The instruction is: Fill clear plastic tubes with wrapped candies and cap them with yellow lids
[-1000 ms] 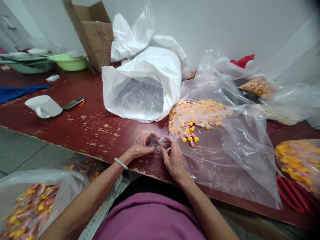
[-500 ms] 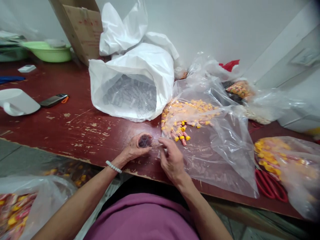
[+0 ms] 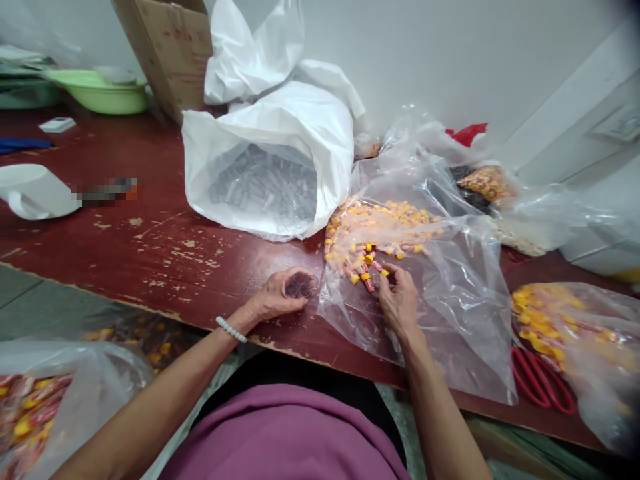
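My left hand [image 3: 275, 295] is closed around a small bundle of clear plastic tubes [image 3: 298, 285], their round open ends facing up. Over the flat clear plastic bag [image 3: 450, 320], my right hand [image 3: 399, 300] has its thumb and fingertips pinched on a yellow-capped tube [image 3: 379, 268] with a red and white printed body. Beside those fingertips, several more capped tubes [image 3: 367, 283] spill from the bag's pile [image 3: 385, 220]. Beyond my left hand, a white sack [image 3: 330, 133] lies with its mouth toward me, holding many clear tubes [image 3: 265, 183].
Red-handled scissors [image 3: 543, 383] lie at right by another bag of yellow-capped tubes [image 3: 540, 320]. At left are a white mug [image 3: 35, 190], a pixelated object [image 3: 110, 192] and a green basin [image 3: 107, 93]. A cardboard box [image 3: 175, 60] stands behind. The worn red table [image 3: 150, 267] has its edge near me.
My right hand has moved away from the left hand, rightward and slightly forward, onto a yellow-capped tube. The left hand still holds the clear tubes. The view has shifted slightly.
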The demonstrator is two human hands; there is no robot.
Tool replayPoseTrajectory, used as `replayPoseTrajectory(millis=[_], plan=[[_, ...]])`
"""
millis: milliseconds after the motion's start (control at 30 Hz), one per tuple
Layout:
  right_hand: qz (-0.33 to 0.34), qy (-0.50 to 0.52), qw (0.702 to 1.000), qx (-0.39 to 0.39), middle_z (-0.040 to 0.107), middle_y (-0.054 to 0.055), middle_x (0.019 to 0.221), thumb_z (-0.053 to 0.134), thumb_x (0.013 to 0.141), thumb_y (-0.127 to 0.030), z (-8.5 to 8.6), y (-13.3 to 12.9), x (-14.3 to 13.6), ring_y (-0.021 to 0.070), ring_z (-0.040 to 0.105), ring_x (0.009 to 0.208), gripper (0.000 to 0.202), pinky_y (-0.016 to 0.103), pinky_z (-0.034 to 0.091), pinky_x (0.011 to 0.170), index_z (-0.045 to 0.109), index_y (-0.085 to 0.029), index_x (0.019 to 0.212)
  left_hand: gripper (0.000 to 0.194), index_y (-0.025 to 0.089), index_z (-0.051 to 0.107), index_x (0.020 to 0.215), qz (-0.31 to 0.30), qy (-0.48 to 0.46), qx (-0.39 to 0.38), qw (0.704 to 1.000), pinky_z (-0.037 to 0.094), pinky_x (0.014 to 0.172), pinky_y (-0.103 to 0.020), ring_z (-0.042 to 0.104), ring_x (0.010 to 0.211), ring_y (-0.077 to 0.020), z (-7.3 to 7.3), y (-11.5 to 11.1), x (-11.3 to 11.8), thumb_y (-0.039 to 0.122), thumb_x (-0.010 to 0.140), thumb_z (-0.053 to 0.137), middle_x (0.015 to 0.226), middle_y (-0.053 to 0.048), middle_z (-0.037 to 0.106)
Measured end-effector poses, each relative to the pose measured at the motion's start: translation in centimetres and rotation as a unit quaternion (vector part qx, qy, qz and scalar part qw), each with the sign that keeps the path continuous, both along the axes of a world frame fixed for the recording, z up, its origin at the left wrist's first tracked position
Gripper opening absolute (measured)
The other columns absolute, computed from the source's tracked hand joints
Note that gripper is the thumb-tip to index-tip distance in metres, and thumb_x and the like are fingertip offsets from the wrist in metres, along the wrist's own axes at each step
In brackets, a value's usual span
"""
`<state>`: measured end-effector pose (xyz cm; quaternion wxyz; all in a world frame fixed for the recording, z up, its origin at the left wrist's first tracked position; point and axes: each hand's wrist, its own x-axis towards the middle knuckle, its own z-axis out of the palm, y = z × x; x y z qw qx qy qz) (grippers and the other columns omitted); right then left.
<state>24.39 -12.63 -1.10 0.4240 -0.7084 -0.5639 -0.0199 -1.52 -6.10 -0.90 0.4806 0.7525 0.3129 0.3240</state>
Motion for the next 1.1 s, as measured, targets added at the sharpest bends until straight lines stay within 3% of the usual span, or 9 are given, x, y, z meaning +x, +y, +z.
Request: replayPoseTrajectory(millis=[167,333,467,567,733,833,933,1000,1100], plan=[[0.187,0.02,0.981,0.048,0.057,0.009,0.108,0.043,0.09,-0.019,4.2,-1.9,-6.5,0.0188,0.056,0.104,0.028,0.035,0.047,0.09,0.059,-0.022,0.113,0.033,0.013,0.061,0.098,-0.024,-0.01,-0.026,0.999,0.051,0.077,-0.03,0.063,0.082,-0.0179,-0.4,0.2,0.0,0.015,0.066,0.067,0.091,-0.007,0.068],[0.252,-0.051,0.966,0.031,0.056,0.011,0.107,0.039,0.087,-0.009,3.5,-0.9,-9.9,0.02,0.054,0.105,0.035,0.037,0.046,0.094,0.057,-0.019,0.116,0.036,0.014,0.06,0.102,-0.029,-0.017,0.002,0.999,0.05,0.082,-0.031,0.063,0.087,-0.019,-1.3,0.5,-0.1,0.017,0.067,0.067,0.096,-0.007,0.066],[0.234,-0.041,0.97,0.046,0.056,0.011,0.115,0.04,0.085,-0.009,3.4,-0.4,-9.6,0.0212,0.054,0.108,0.042,0.04,0.046,0.094,0.047,-0.02,0.125,0.034,0.015,0.06,0.1,-0.02,-0.011,0.011,1.0,0.05,0.079,-0.03,0.062,0.083,-0.0185,-1.5,0.5,-0.1,0.019,0.067,0.067,0.093,-0.005,0.066],[0.212,-0.031,0.975,0.066,0.056,0.011,0.11,0.038,0.081,-0.004,3.3,-0.6,-9.4,0.0208,0.053,0.107,0.038,0.038,0.046,0.091,0.053,-0.019,0.113,0.033,0.015,0.061,0.1,-0.016,-0.001,0.01,1.0,0.049,0.077,-0.028,0.061,0.082,-0.0178,-1.5,0.5,-0.2,0.018,0.067,0.066,0.092,-0.004,0.065],[0.18,-0.154,0.971,-0.02,0.054,0.01,0.12,0.041,0.072,0.002,1.8,-1.1,-10.3,0.0253,0.047,0.111,0.049,0.045,0.04,0.094,0.06,-0.021,0.11,0.033,0.015,0.059,0.098,-0.014,-0.01,0.01,1.0,0.048,0.076,-0.027,0.06,0.082,-0.0175,-1.3,0.5,-0.2,0.017,0.066,0.065,0.09,-0.004,0.064],[0.188,-0.173,0.966,-0.035,0.051,0.008,0.126,0.043,0.07,0.002,2.0,-1.3,-10.2,0.0265,0.044,0.115,0.053,0.045,0.04,0.092,0.061,-0.025,0.111,0.03,0.014,0.058,0.094,-0.011,-0.017,0.002,1.0,0.048,0.073,-0.026,0.059,0.078,-0.0161,-0.9,0.3,0.0,0.018,0.065,0.064,0.086,-0.003,0.063],[0.183,-0.108,0.977,0.036,0.052,0.01,0.12,0.041,0.075,-0.002,3.0,-1.1,-8.1,0.0221,0.049,0.112,0.04,0.039,0.042,0.092,0.063,-0.021,0.104,0.029,0.013,0.058,0.093,-0.003,-0.005,-0.016,1.0,0.047,0.072,-0.025,0.059,0.077,-0.0158,-0.6,0.2,0.1,0.017,0.064,0.064,0.084,-0.003,0.063],[0.106,-0.071,0.99,0.053,0.057,0.011,0.108,0.042,0.081,-0.009,3.3,-0.7,-5.6,0.0207,0.054,0.102,0.029,0.036,0.044,0.088,0.063,-0.018,0.099,0.03,0.013,0.057,0.094,-0.001,0.002,-0.02,1.0,0.047,0.072,-0.025,0.059,0.078,-0.016,-0.7,0.2,0.2,0.017,0.064,0.064,0.085,-0.003,0.063],[0.0,-0.085,0.994,-0.069,0.061,0.011,0.093,0.052,0.082,-0.023,2.5,0.4,-1.8,0.0237,0.055,0.09,0.017,0.038,0.044,0.082,0.065,-0.016,0.092,0.029,0.014,0.057,0.093,-0.001,0.004,-0.01,1.0,0.046,0.072,-0.024,0.058,0.077,-0.0152,-1.1,0.3,0.1,0.015,0.065,0.062,0.085,-0.003,0.062]])
